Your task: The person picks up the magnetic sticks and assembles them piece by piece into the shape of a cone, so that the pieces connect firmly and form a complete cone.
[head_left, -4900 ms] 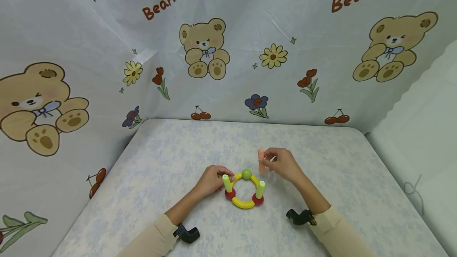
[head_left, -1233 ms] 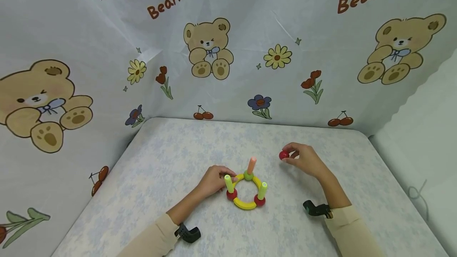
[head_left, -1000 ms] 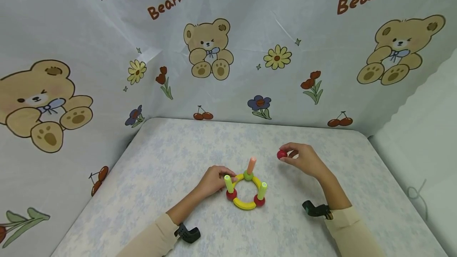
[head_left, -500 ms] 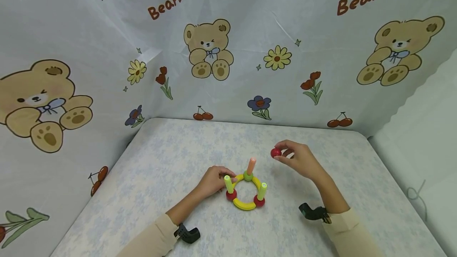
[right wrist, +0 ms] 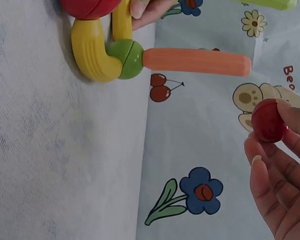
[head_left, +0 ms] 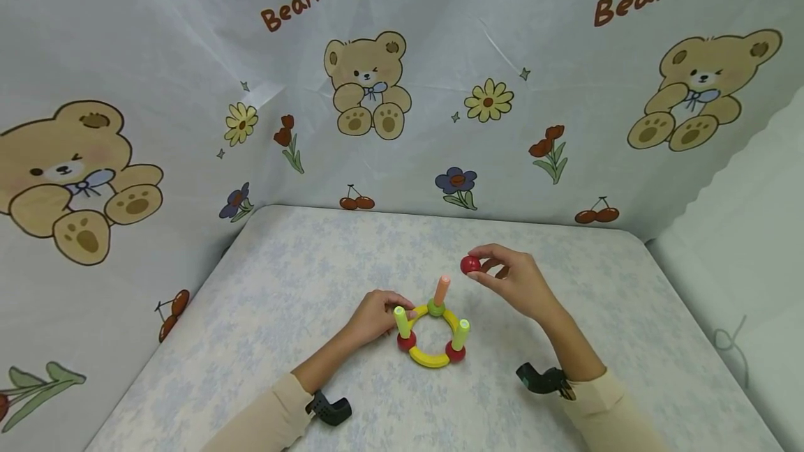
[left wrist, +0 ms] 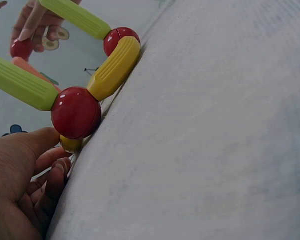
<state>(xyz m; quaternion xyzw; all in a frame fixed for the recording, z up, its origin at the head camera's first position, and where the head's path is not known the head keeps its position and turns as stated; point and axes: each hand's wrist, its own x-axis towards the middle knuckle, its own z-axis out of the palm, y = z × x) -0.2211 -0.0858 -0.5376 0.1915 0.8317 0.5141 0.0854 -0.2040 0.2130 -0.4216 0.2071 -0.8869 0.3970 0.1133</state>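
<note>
A ring of curved yellow rods (head_left: 430,360) joined by two red balls (head_left: 456,351) and a green ball (head_left: 436,308) lies on the table. Light green sticks (head_left: 461,335) stand up from the red balls, and an orange stick (right wrist: 197,61) rises from the green one. My left hand (head_left: 372,319) pinches a yellow rod at the ring's left side; part of that grip is hidden behind the red ball in the left wrist view. Above and right of the orange stick, my right hand (head_left: 516,280) holds a loose red ball (right wrist: 268,121) between thumb and fingers, apart from the ring.
The ring sits on a pale blue-white patterned tabletop (head_left: 301,250). Behind it hangs a curtain (head_left: 427,54) printed with bears and flowers. A black wrist camera (head_left: 544,378) is strapped to the right wrist, another black camera (head_left: 329,409) to the left.
The orange stick, earlier in my right hand, now stands on the green ball. My right hand has since carried the red ball leftward toward the ring. The left hand stays at the rod.
</note>
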